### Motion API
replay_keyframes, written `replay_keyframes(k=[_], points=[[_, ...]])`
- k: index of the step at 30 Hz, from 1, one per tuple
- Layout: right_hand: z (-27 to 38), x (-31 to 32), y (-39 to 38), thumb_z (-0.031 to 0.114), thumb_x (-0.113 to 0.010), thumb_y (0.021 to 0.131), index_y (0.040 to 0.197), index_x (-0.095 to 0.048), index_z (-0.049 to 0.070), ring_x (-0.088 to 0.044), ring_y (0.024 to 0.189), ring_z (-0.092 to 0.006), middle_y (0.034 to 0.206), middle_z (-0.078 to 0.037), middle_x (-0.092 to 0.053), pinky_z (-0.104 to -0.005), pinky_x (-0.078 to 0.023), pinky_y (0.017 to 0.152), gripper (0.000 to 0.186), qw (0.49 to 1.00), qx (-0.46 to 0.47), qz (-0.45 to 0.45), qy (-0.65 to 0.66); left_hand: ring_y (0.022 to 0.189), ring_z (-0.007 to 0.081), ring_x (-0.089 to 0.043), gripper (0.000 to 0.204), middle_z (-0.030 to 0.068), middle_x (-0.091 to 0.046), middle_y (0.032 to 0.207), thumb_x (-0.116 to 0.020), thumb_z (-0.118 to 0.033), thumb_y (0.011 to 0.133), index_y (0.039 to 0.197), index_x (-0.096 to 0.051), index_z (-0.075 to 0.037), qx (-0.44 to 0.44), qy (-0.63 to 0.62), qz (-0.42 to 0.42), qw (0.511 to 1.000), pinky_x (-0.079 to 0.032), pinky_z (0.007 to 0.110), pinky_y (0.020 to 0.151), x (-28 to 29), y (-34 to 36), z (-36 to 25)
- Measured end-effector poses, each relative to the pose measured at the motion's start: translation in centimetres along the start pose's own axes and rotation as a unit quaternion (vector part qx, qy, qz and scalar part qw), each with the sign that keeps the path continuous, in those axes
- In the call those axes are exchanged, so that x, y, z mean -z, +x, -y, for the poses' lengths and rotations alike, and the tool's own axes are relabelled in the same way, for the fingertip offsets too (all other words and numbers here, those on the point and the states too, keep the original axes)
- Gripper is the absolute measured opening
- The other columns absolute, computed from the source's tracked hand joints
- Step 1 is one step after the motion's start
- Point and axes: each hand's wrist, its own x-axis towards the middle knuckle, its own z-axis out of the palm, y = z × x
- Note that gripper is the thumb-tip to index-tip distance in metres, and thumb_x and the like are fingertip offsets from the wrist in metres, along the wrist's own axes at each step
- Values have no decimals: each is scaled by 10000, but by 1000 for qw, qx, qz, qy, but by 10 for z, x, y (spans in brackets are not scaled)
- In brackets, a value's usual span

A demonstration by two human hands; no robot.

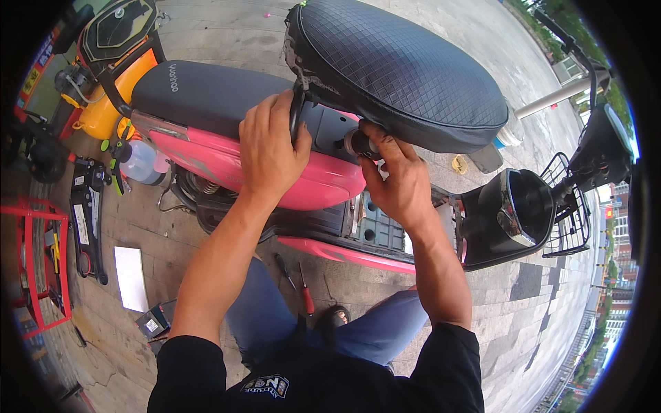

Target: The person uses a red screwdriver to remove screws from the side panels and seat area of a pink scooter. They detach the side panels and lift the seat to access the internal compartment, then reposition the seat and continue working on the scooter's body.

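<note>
Head view — item one, a quilted black saddle (406,69), held up and tilted above the mid-body of a pink scooter (303,180), ahead of a smooth black rear seat (206,93)

Item two, left hand (270,148): fingers bent and thumb opposed, pinching a black curved strip (297,113) at the saddle's rear lower edge

Item three, right hand (399,172): thumb and fingers closed about a small dark cylindrical part (362,143) beneath the saddle's near side; its far end is hidden, so whether it is fixed to saddle or body cannot be told

Step in hand, as judged: handling the cylindrical part at the saddle's underside, saddle kept raised. Next move, as judged: a steady left grip, with the right fingers guiding the part without letting the saddle drop

In the way: the saddle's overhang, which covers much of the working spot and leaves the right hand little room

Also listed: open footwell with a grey ribbed block (381,227); red-handled screwdriver (307,297) and dark-handled screwdriver (284,267) on the paving between the knees; white flat panel (131,279), translucent spray bottle (141,162), orange tank (131,82) and red rack (43,323) to the left; wire basket (580,230) at the scooter's front
</note>
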Motion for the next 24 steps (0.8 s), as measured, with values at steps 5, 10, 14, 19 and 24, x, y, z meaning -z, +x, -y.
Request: replay_keyframes(k=[5,10,14,19,24], points=[[2,-3,16,18,-700,828,1123,-670,63,-709,793,-290,926,-137,-713,-391,-543,684,300,996,-89,30,13,1092,381,-568,518,188,-590,1212,-717,-100,790,1268,-542,-4,0,-6,1,1000,-432,479,930,-1,-2,2],[-1,1,21,20,-694,842,1047,-680,44,-714,799,-272,909,-125,-719,-378,-534,685,208,997,-41,10,59,1100,376,-559,543,186,-573,1226,-725,-94,778,1280,-538,-9,-15,-26,-10,1000,-434,471,933,-1,-2,4],[-4,0,24,34,-698,849,1039,-685,42,-716,809,-272,915,-115,-724,-379,-534,714,190,996,-32,10,81,1094,357,-551,560,168,-571,1211,-726,-103,766,1290,-544,-29,-39,-77,-32,996,-435,462,921,3,1,4],[-8,-1,25,66,-709,852,1044,-693,58,-686,800,-301,914,-112,-712,-409,-516,716,192,997,-23,28,62,1111,363,-541,531,155,-581,1204,-737,-141,767,1257,-564,-29,-90,-44,57,993,-426,465,921,20,25,17],[-24,-2,17,95,-729,837,1068,-706,72,-658,851,-347,963,-132,-694,-443,-505,738,234,999,12,19,37,1119,373,-534,537,156,-586,1200,-739,-258,764,1223,-581,-28,-123,-27,106,986,-407,463,934,21,47,31]])
